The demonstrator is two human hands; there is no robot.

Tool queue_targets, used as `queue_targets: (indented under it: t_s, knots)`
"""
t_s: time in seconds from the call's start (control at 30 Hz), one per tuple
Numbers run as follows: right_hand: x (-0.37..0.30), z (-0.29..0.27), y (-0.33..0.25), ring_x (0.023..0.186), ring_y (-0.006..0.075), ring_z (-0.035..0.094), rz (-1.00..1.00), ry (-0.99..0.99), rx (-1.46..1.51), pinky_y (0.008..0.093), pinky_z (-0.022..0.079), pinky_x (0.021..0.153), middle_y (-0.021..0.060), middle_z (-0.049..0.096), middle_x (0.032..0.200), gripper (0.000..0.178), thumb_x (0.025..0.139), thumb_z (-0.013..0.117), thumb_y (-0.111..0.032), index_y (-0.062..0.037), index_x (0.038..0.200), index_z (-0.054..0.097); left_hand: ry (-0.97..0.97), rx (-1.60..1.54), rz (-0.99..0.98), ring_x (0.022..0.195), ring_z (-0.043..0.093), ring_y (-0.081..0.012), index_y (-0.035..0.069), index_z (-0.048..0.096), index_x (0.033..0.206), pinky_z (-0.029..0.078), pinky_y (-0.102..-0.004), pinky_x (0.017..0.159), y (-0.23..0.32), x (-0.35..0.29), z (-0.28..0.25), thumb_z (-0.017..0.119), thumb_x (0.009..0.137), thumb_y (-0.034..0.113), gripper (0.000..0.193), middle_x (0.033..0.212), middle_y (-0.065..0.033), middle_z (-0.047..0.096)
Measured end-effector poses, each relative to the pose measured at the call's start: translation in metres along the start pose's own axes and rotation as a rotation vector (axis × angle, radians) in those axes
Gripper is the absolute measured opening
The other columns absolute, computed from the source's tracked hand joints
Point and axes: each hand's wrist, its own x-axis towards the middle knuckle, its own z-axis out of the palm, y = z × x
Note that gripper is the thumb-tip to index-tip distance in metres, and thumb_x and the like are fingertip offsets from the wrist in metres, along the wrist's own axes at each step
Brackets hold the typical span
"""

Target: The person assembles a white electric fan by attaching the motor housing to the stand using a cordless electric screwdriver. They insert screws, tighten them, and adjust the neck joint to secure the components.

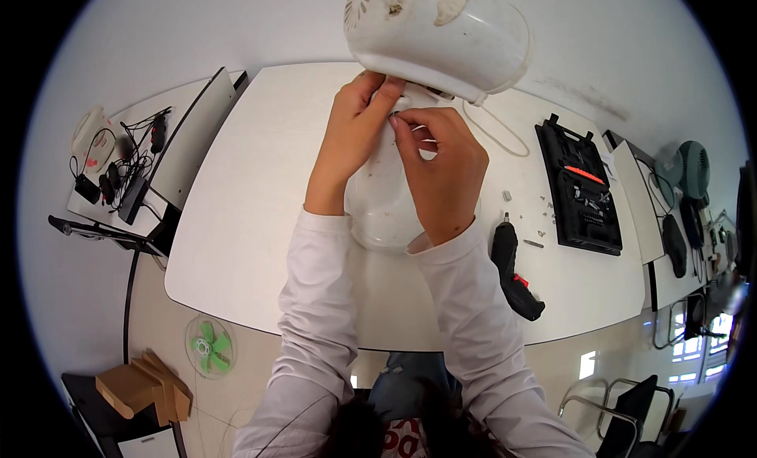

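Observation:
A white appliance with a large rounded head, vent slots at one end and brown stains, stands at the far side of the table; it looks like a stand mixer. Its smooth white base extends toward me beneath my hands. My left hand is closed around the narrow part just under the head, thumb on top. Beside it my right hand pinches at a small dark spot on the neck, thumb against forefinger. Whatever is between those fingertips is too small to make out. A white cord curves out on the right.
On the white table, a black and red cordless screwdriver lies right of the base. Small metal parts are scattered near an open black tool case. Tangled cables cover a left side table. A green-bladed fan is on the floor.

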Motion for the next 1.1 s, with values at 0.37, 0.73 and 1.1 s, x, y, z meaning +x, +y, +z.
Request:
queue_targets:
  t_s: [0.37,0.73,1.1]
  knots:
    - [-0.001,0.007,0.001,0.058,0.0127,0.061,0.169,0.01,0.242,0.0232,0.05,0.056,0.0024,0.061,0.075,0.011,0.07,0.069,-0.001,-0.0042,0.077,0.061,0.044,0.044,0.011,0.074,0.044,-0.0079,-0.004,0.059,0.095,0.038,-0.0225,0.065,0.0,0.001,-0.001,0.053,0.091,0.027,0.032,0.08,-0.0007,0.055]
    - [-0.003,0.007,0.008,0.065,0.0105,0.061,0.067,-0.056,0.255,0.0215,0.051,0.06,0.0027,0.062,0.078,0.011,0.073,0.066,0.004,-0.001,0.081,0.06,0.039,0.065,0.024,0.075,0.045,-0.0084,-0.005,0.059,0.095,0.039,-0.0227,0.067,0.0,0.002,-0.001,0.053,0.091,0.026,0.031,0.081,-0.0013,0.056]
    - [-0.007,0.01,0.014,0.064,0.0131,0.06,0.114,0.077,0.394,0.0231,0.051,0.057,0.0039,0.059,0.081,0.014,0.073,0.07,0.001,-0.0043,0.084,0.062,0.013,0.046,0.018,0.081,0.047,-0.0089,-0.004,0.059,0.1,0.039,-0.0238,0.073,-0.001,0.001,-0.001,0.051,0.092,0.024,0.03,0.088,-0.0029,0.059]
